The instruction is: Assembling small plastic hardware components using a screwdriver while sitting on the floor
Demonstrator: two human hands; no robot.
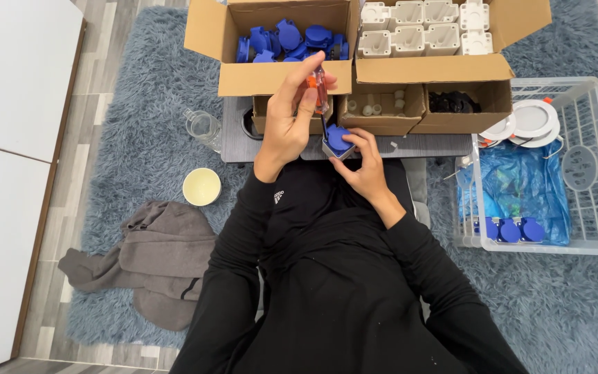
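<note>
Two hands are meeting: our left hand [286, 121] is gripping the upright screwdriver [319, 90], tip directly above the blue-lidded socket [338, 140] our right hand [363, 161] is clasping.

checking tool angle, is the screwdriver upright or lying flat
Upright: the left hand holds the orange-handled screwdriver tip-down on the blue-lidded socket.

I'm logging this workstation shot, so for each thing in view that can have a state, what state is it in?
Left hand: gripping the screwdriver.
Screwdriver: upright, tip down at the blue-lidded part.
Right hand: holding the blue-lidded part.
Blue-lidded part: lid shut, steadied on the small table.
Box of blue lids: flaps open.
Box of white housings: flaps open.
Glass jar: lying on the rug.
White crate: holds a blue bag and finished parts.
</note>
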